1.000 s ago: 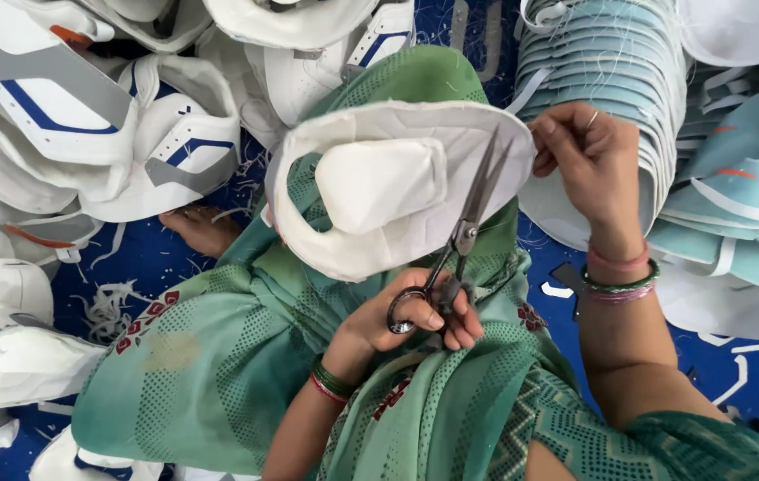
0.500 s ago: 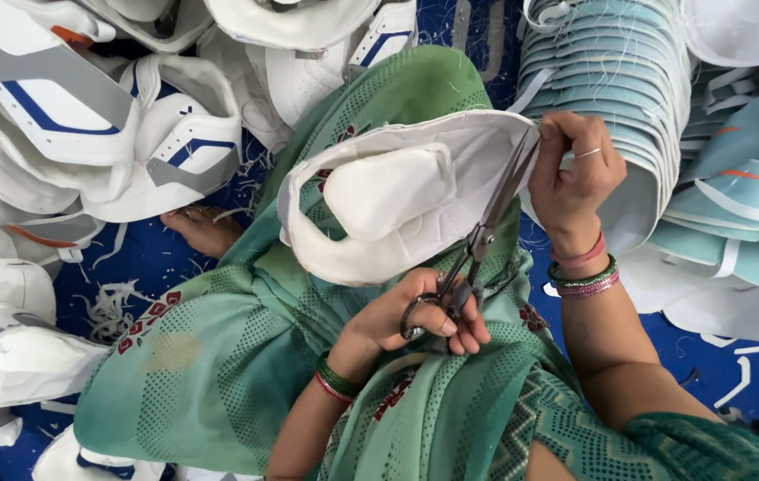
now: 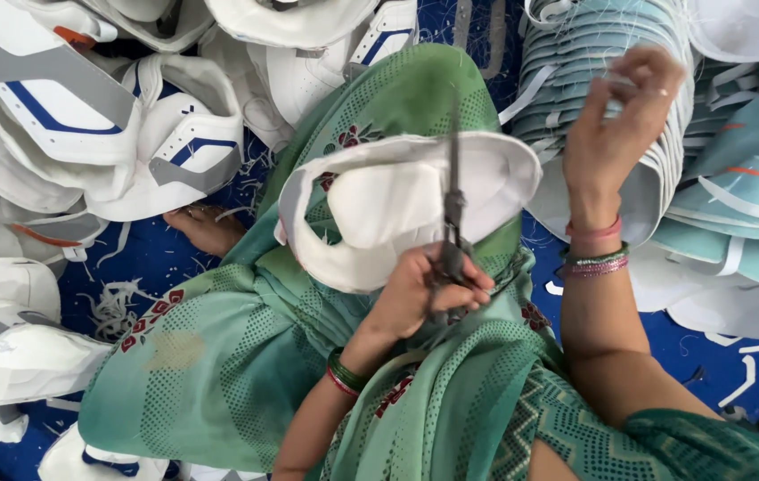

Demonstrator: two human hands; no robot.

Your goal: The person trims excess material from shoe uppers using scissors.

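While the left hand grips scissors over the white shoe upper, the right hand, at 2 o'clock, pinches thread, blurred.

A single head-worn camera looks steeply down, close over the lap and blue floor.

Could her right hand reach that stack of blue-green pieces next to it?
Probably yes. The right hand is raised right in front of the stack of blue-green pieces, with nothing between them. The left hand holds the scissors over the white piece on her lap.
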